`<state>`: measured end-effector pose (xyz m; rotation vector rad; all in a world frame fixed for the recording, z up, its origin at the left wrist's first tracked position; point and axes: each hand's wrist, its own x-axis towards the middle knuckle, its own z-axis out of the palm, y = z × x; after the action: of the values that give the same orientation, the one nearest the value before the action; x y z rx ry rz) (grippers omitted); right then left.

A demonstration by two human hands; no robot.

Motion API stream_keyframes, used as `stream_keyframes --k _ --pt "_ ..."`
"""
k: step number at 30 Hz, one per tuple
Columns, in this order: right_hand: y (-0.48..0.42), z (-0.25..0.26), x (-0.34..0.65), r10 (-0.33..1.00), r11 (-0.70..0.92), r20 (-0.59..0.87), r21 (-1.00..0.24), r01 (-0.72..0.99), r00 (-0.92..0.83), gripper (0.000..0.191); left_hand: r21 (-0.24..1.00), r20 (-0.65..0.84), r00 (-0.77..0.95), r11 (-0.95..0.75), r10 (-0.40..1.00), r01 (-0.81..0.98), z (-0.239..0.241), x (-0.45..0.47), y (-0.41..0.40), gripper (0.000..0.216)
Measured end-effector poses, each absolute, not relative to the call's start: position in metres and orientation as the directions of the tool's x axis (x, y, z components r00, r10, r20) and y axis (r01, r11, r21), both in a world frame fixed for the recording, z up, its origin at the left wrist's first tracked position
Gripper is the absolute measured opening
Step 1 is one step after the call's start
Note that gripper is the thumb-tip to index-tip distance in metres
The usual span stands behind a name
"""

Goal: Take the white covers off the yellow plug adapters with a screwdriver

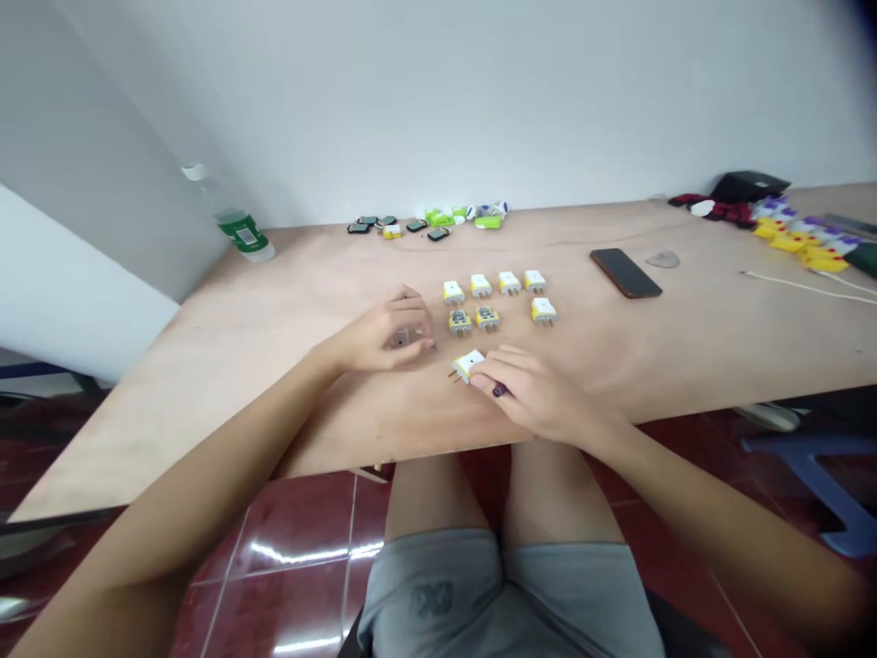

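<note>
the person is sitting at a plywood table, with both hands working close together near its front edge. the right hand is pinching a white and yellow plug by its rear end, fingers closed on it. the two prongs are therefore pointing left, clear of the grip and toward the other hand. whether the plug is touching the wood i cannot tell. something small and dark purple is showing under those fingers, too small to name. the left hand is curling narrowly around a small grey piece, fingertips resting on the table, probably to steady it. just beyond the hands, a back row of plugs is lying in a neat line of four. nearer, two opened plugs are showing their insides beside a closed plug. the tidy spacing suggests they are being kept sorted and within easy reach. a phone is lying face down to the right, well apart. a bottle and a line of small dark and green parts are sitting back by the wall, out of the working space.
</note>
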<state>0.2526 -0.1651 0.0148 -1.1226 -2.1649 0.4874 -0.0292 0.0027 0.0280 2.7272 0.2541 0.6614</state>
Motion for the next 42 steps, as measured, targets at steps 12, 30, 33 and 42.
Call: stream_keyframes --k 12,30,33,42 --pt "-0.022 0.061 0.257 0.950 0.109 0.238 -0.862 -0.494 -0.205 0.074 0.377 0.476 0.869 -0.924 0.131 -0.067 0.021 -0.003 -0.034 0.023" --pt "-0.036 0.030 0.243 0.645 -0.215 0.321 -0.795 -0.567 -0.694 0.074 0.437 0.373 0.913 -0.899 0.165 -0.016 0.033 -0.016 -0.033 0.008" --pt "-0.042 0.029 0.238 0.612 -0.233 0.300 -0.816 -0.529 -0.732 0.075 0.433 0.278 0.946 -0.901 0.168 0.033 0.034 -0.022 -0.032 0.016" --pt "-0.047 0.026 0.231 0.579 -0.200 0.317 -0.838 -0.507 -0.751 0.075 0.474 0.340 0.920 -0.880 0.198 0.014 0.027 -0.023 -0.033 0.017"
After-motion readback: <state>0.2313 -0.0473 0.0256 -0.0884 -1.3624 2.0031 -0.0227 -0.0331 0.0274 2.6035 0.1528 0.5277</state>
